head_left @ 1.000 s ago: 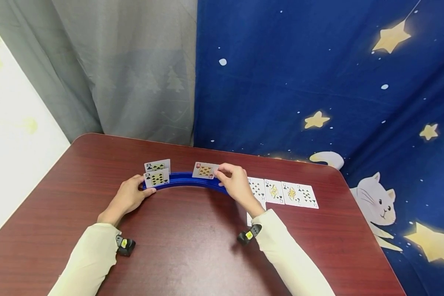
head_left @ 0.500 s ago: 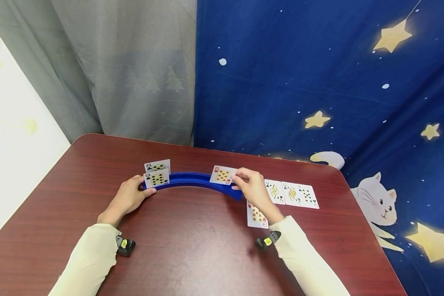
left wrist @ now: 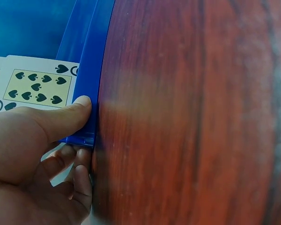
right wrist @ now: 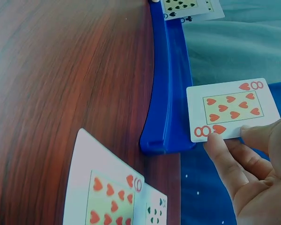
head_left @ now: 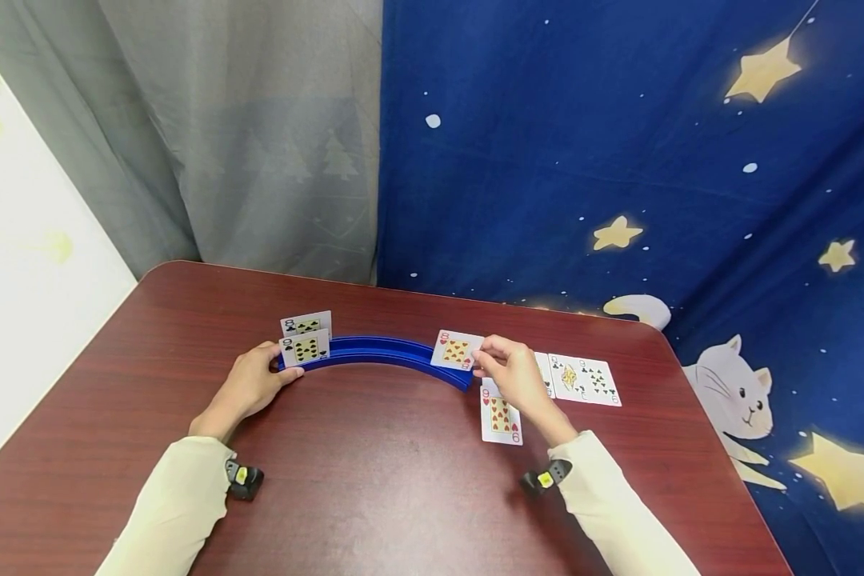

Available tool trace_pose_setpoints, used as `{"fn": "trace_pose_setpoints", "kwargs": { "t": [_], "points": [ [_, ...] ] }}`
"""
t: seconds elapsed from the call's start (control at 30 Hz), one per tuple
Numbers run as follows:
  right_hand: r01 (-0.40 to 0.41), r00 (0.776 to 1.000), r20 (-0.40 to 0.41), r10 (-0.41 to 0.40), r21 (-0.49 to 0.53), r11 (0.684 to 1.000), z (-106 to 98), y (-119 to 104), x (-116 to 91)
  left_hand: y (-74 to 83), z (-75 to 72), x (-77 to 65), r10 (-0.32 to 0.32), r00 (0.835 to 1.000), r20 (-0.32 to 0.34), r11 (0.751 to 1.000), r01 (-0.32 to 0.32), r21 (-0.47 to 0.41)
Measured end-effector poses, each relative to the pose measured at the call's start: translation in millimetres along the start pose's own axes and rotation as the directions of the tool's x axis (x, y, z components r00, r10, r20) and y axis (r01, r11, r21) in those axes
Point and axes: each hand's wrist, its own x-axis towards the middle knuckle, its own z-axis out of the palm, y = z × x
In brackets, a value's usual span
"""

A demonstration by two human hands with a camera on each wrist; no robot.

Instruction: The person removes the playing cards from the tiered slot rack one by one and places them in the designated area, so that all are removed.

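Note:
A curved blue card holder (head_left: 374, 350) lies on the table. My left hand (head_left: 248, 384) grips its left end, thumb (left wrist: 77, 112) on the front wall and fingers curled behind. Standing in the holder at that end are the nine of spades (head_left: 306, 349) and, behind it, an eight of clubs (head_left: 295, 324). My right hand (head_left: 514, 374) pinches the eight of hearts (head_left: 455, 350) by its right edge, upright at the holder's right end. In the right wrist view the eight of hearts (right wrist: 229, 110) stands at the holder's rear slot, thumb and fingers at one long edge.
The nine of hearts (head_left: 501, 418) lies face up below my right hand. A row of cards, with a queen (head_left: 568, 377) and a nine of clubs (head_left: 598, 382), runs off to the right, partly hidden by the hand. Curtains (head_left: 504, 160) hang behind the table (head_left: 374, 480).
My right hand has slid the eight of hearts rightward along the holder, from near its middle to its right end, uncovering the nine of hearts. The left hand stays put.

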Motion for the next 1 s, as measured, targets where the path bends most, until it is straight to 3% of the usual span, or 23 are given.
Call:
{"fn": "trace_pose_setpoints", "kwargs": {
  "t": [0.27, 0.6, 1.0],
  "points": [
    [0.0, 1.0, -0.012, 0.0, -0.045, 0.999, -12.9, 7.0, -6.0, -0.4, 0.1, 0.3, 0.003, 1.0, -0.007, 1.0, -0.003, 0.004],
    [-0.087, 0.996, -0.029, 0.084, -0.079, 0.993, -28.3, 12.3, -14.2, 0.0, -0.2, 0.3, 0.003, 1.0, -0.007, 1.0, -0.003, 0.005],
    [-0.128, 0.991, -0.055, 0.123, -0.082, 0.988, -50.4, 33.7, -27.5, 0.9, -0.8, 0.3, 0.003, 1.0, -0.004, 1.0, -0.003, 0.006]
  ]
}}
